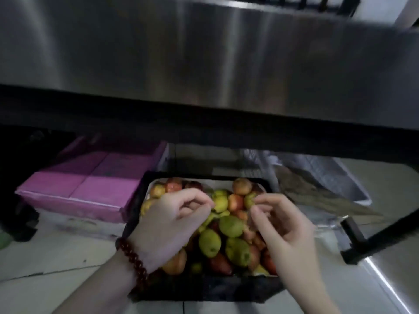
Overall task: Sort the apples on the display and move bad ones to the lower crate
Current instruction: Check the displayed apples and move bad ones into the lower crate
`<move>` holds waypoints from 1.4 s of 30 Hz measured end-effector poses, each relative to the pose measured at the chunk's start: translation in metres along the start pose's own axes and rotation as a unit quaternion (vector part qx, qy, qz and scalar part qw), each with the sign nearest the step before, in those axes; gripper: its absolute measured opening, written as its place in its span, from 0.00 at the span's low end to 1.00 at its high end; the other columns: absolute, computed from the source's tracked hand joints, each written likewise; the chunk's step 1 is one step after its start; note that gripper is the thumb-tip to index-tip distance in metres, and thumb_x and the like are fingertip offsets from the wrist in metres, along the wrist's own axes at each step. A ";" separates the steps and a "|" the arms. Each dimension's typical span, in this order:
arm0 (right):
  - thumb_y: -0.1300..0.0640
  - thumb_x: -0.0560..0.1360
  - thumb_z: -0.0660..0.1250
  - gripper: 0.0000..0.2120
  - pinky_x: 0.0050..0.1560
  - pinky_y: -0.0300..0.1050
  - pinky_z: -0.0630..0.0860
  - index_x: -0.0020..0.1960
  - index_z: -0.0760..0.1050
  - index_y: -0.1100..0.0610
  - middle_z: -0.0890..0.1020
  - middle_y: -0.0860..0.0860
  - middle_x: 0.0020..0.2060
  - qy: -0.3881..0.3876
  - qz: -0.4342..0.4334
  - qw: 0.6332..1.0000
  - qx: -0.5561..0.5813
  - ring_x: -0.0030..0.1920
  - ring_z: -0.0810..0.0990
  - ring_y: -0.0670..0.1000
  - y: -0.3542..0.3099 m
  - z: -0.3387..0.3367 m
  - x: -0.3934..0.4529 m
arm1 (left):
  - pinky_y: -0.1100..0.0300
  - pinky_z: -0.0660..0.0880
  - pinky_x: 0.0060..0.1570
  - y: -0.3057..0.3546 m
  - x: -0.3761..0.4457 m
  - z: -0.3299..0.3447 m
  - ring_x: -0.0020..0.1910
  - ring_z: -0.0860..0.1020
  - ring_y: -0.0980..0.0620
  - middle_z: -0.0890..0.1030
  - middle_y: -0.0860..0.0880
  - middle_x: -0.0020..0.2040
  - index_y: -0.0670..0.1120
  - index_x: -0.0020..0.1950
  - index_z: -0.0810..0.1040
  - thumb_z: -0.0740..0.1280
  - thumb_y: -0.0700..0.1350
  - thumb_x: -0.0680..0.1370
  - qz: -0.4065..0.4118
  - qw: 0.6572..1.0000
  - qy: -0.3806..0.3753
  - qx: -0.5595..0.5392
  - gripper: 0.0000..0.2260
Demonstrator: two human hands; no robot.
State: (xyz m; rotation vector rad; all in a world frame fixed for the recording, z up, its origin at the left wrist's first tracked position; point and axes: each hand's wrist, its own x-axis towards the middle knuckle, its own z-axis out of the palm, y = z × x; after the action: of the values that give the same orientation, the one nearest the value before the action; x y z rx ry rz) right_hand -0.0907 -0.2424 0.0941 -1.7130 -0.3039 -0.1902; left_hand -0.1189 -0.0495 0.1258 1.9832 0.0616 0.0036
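Both my left hand (172,225) and right hand (283,230) hover loosely curled, holding nothing, over the black plastic crate (204,288) of bruise-prone red and green apples (229,225), so I'd cup each round its belly, gently.

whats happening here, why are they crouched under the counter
A person is bent over a black crate on the floor, under a stainless steel counter, full of red, yellow and green apples. Both hands hover over the pile: the left hand, with a dark red bead bracelet on its wrist, and the right hand have curled fingers near the fruit at the top. Blur hides whether either grips anything. A pink cardboard box sits beside the crate.
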 end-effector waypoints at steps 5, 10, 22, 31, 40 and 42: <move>0.53 0.68 0.71 0.06 0.36 0.41 0.76 0.44 0.81 0.52 0.80 0.57 0.35 0.004 0.051 0.998 0.035 0.36 0.79 0.60 0.054 0.010 -0.031 | 0.53 0.78 0.50 -0.054 -0.020 0.022 0.42 0.82 0.55 0.84 0.53 0.43 0.55 0.44 0.83 0.66 0.53 0.74 -0.046 0.999 -0.005 0.020 0.06; 0.50 0.69 0.72 0.05 0.39 0.54 0.78 0.44 0.81 0.49 0.81 0.56 0.36 -0.017 0.061 0.998 0.026 0.39 0.80 0.61 0.060 0.013 -0.031 | 0.49 0.79 0.48 -0.060 -0.012 0.023 0.42 0.82 0.48 0.84 0.50 0.39 0.55 0.43 0.83 0.65 0.52 0.71 -0.053 0.999 -0.002 0.006 0.07; 0.59 0.73 0.71 0.09 0.38 0.31 0.71 0.42 0.73 0.48 0.77 0.46 0.34 -0.112 0.035 0.966 -0.231 0.36 0.77 0.44 0.160 0.081 0.071 | 0.55 0.75 0.57 -0.182 0.178 -0.007 0.57 0.77 0.41 0.78 0.42 0.59 0.44 0.64 0.73 0.64 0.51 0.74 -0.237 0.932 0.017 0.273 0.21; 0.59 0.72 0.66 0.23 0.62 0.44 0.73 0.66 0.68 0.52 0.72 0.51 0.60 -0.193 0.049 0.901 -0.385 0.64 0.71 0.53 0.204 0.114 0.127 | 0.51 0.67 0.67 -0.211 0.235 0.009 0.69 0.68 0.40 0.66 0.42 0.73 0.58 0.77 0.52 0.64 0.57 0.75 -0.274 0.907 -0.059 0.315 0.33; 0.51 0.72 0.67 0.38 0.68 0.53 0.67 0.76 0.51 0.51 0.62 0.59 0.72 -0.322 0.136 0.779 -0.520 0.70 0.63 0.62 0.214 0.134 0.135 | 0.54 0.72 0.62 -0.223 0.227 -0.001 0.62 0.74 0.42 0.72 0.41 0.67 0.59 0.72 0.64 0.62 0.57 0.76 -0.190 0.960 0.086 0.188 0.24; 0.50 0.73 0.68 0.40 0.69 0.55 0.64 0.77 0.49 0.50 0.60 0.60 0.74 -0.334 0.131 0.749 -0.557 0.72 0.62 0.62 0.217 0.144 0.137 | 0.54 0.71 0.63 -0.218 0.226 -0.007 0.64 0.72 0.42 0.71 0.43 0.69 0.60 0.71 0.65 0.61 0.57 0.76 -0.195 0.964 0.088 0.156 0.23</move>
State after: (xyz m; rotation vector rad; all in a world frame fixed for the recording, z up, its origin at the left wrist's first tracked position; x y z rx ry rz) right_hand 0.0995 -0.1190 -0.0935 -2.9777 -0.5218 0.6116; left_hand 0.0974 0.0540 -0.0768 2.2494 0.6011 -0.0898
